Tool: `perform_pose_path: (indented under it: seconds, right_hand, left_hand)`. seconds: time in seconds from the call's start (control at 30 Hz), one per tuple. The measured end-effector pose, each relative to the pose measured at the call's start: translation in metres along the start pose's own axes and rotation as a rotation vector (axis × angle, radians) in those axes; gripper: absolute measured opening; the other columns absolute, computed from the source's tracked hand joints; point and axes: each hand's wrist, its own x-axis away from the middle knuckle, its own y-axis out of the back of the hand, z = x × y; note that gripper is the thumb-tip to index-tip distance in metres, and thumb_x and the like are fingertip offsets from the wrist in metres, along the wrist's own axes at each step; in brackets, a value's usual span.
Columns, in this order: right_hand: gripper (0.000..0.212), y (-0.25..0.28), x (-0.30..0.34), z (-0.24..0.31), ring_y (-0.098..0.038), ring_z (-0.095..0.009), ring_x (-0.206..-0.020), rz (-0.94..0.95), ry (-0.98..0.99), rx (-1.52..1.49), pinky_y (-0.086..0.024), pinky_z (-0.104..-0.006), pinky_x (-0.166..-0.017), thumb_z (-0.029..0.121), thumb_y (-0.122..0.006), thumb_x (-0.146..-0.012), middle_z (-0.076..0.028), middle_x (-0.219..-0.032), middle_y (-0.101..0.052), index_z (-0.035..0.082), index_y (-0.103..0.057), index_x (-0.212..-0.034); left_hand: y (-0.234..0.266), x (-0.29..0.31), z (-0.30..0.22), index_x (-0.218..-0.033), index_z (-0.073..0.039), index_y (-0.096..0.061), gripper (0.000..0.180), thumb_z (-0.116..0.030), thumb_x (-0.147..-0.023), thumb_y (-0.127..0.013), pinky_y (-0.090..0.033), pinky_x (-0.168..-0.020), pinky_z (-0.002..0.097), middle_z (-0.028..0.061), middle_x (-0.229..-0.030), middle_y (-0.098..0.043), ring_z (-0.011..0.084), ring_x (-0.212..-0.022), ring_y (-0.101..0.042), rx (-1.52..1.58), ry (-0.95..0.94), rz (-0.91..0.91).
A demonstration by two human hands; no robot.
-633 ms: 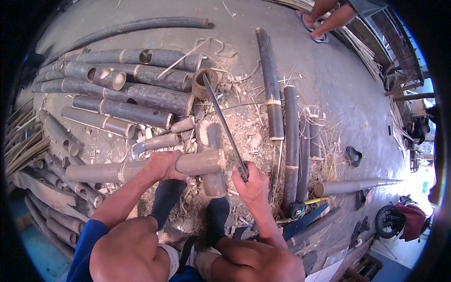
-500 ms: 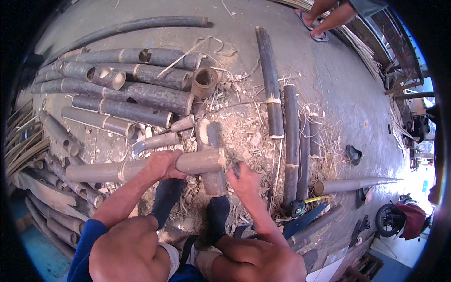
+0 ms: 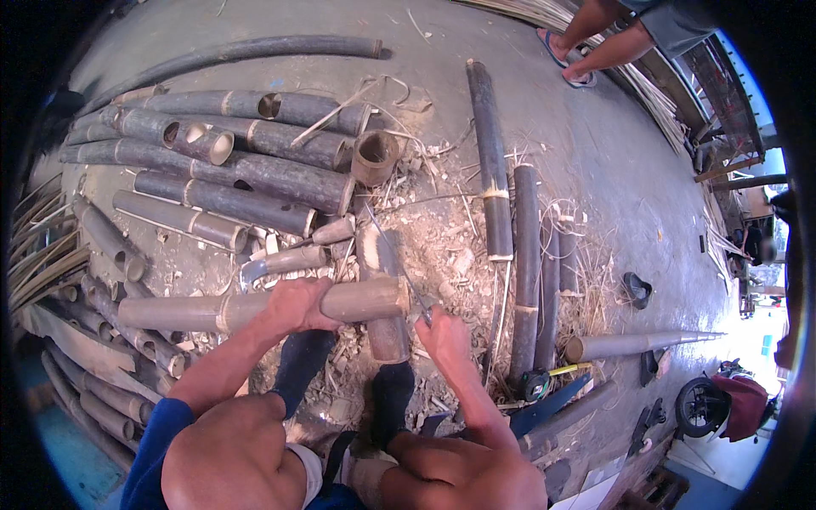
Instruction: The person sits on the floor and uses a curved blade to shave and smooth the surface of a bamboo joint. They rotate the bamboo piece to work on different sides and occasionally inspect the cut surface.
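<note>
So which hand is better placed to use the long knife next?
Probably the right hand: it grips the long knife close to the bamboo tube's right end. The left hand is busy gripping that tube.

Right of the tape measure [image 3: 535, 386] I see a motorcycle [image 3: 703, 406] draped in dark-red cloth [image 3: 748, 408]; beyond the tape measure, a black shoe [image 3: 637, 292] and, much farther off, another person's flip-flopped feet [image 3: 577, 73].
</note>
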Motion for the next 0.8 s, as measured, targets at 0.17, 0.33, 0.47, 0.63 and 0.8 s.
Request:
perform_pose_path:
  seconds: [0.17,0.33,0.47,0.63,0.8]
  right_hand:
    - [0.031,-0.005,0.004,-0.003,-0.070,-0.044,-0.065,-0.262,0.086,-0.399,-0.056,-0.0536,-0.061,0.029,-0.069,-0.088,-0.026,-0.070,-0.068,-0.001,-0.068,-0.096]
    - [0.027,-0.001,-0.001,0.001,-0.071,-0.041,-0.065,0.025,-0.075,0.043,-0.054,-0.0494,-0.060,0.026,-0.073,-0.087,-0.023,-0.067,-0.066,0.001,-0.067,-0.093]
    - [0.029,0.001,-0.003,-0.001,-0.071,-0.042,-0.065,-0.106,0.010,-0.125,-0.055,-0.0502,-0.061,0.027,-0.071,-0.088,-0.023,-0.071,-0.069,-0.001,-0.067,-0.092]
    - [0.036,-0.009,0.000,-0.010,-0.070,-0.046,-0.067,-0.304,0.058,-0.454,-0.057,-0.0537,-0.061,0.033,-0.068,-0.088,-0.028,-0.076,-0.070,-0.002,-0.068,-0.095]
    - [0.030,-0.008,0.001,-0.013,-0.070,-0.045,-0.067,0.021,-0.083,-0.041,-0.054,-0.0539,-0.062,0.029,-0.068,-0.089,-0.026,-0.074,-0.069,-0.001,-0.067,-0.089]
  left_hand:
    - [-0.001,0.003,-0.002,-0.126,-0.013,-0.063,0.079,-0.058,-0.065,-0.086,-0.056,-0.086,0.0473,0.0157,-0.103,-0.074,0.0365,-0.099,-0.072,0.043,-0.039,-0.013]
    - [0.002,0.002,-0.002,-0.122,-0.009,-0.062,0.077,-0.059,-0.067,-0.086,-0.056,-0.085,0.0465,0.0157,-0.102,-0.072,0.0355,-0.100,-0.070,0.010,-0.041,0.035]
    - [0.001,0.004,-0.006,-0.125,-0.011,-0.061,0.079,-0.058,-0.066,-0.086,-0.056,-0.087,0.0466,0.0144,-0.107,-0.072,0.0339,-0.103,-0.070,-0.023,-0.001,0.023]
    - [-0.002,0.009,-0.012,-0.128,-0.014,-0.061,0.079,-0.055,-0.065,-0.087,-0.055,-0.087,0.0495,0.0126,-0.109,-0.071,0.0349,-0.104,-0.069,-0.039,0.002,-0.050]
    - [-0.003,0.011,-0.012,-0.129,-0.015,-0.060,0.080,-0.055,-0.066,-0.087,-0.053,-0.088,0.0511,0.0124,-0.109,-0.070,0.0326,-0.106,-0.069,-0.066,0.032,-0.064]
